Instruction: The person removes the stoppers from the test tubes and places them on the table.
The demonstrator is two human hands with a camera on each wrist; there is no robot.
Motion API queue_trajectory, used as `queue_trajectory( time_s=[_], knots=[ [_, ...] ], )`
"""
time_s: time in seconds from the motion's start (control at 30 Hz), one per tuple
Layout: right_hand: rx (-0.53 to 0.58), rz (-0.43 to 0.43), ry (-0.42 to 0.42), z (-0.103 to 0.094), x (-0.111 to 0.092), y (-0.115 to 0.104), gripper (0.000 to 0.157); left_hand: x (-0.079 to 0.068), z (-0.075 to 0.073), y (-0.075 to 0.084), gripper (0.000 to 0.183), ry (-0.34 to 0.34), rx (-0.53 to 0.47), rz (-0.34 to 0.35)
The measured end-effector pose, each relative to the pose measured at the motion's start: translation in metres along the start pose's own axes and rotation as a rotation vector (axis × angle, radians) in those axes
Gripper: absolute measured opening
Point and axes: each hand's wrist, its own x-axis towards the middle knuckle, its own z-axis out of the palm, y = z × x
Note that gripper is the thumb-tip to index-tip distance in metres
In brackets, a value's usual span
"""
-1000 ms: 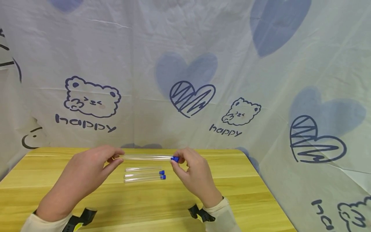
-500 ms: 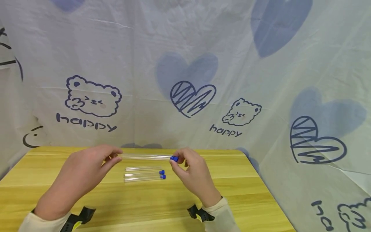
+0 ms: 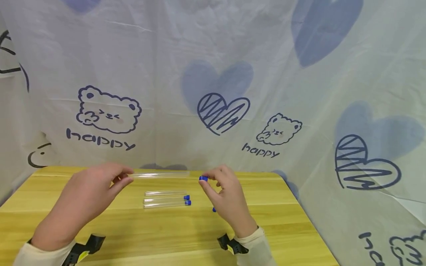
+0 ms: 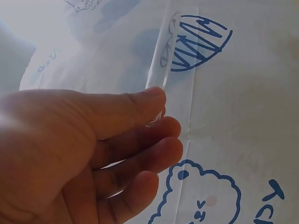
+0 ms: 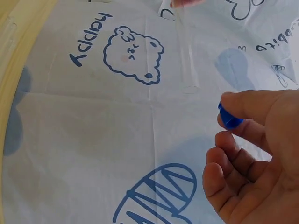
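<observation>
Printed cloth (image 3: 159, 66) behind a yellow worktop (image 3: 159, 236); over it, a left hand (image 3: 88, 197) and a right hand (image 3: 229, 201) hold a clear tube (image 3: 161, 174) and a blue cap (image 3: 203, 178), a gap between them.
From my remote seat, I see the left fingers pinched on one end of the tube, which lies nearly level and points toward the right hand; the right fingers are pinched on the cap. Below, three tubes (image 3: 166, 200) lie side by side, the near two capped. A loose cap (image 3: 214, 209) shows partly behind the right hand. I'd grip the tube lightly, since it looks thin, steady its free end, and square the cap to that rim before any contact, lest it catch crooked.
</observation>
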Motion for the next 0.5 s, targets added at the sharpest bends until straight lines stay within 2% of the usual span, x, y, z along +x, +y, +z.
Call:
queue_trajectory(
  time_s=[0.33, 0.5],
  knots=[
    [0.030, 0.026, 0.004, -0.003, 0.001, 0.000, 0.014, 0.004, 0.011, 0.005, 0.010, -0.100, -0.025, 0.036],
    [0.069, 0.044, -0.046, -0.002, -0.001, 0.001, 0.015, 0.007, 0.019, 0.004, 0.009, -0.230, -0.026, 0.038]
  ],
)
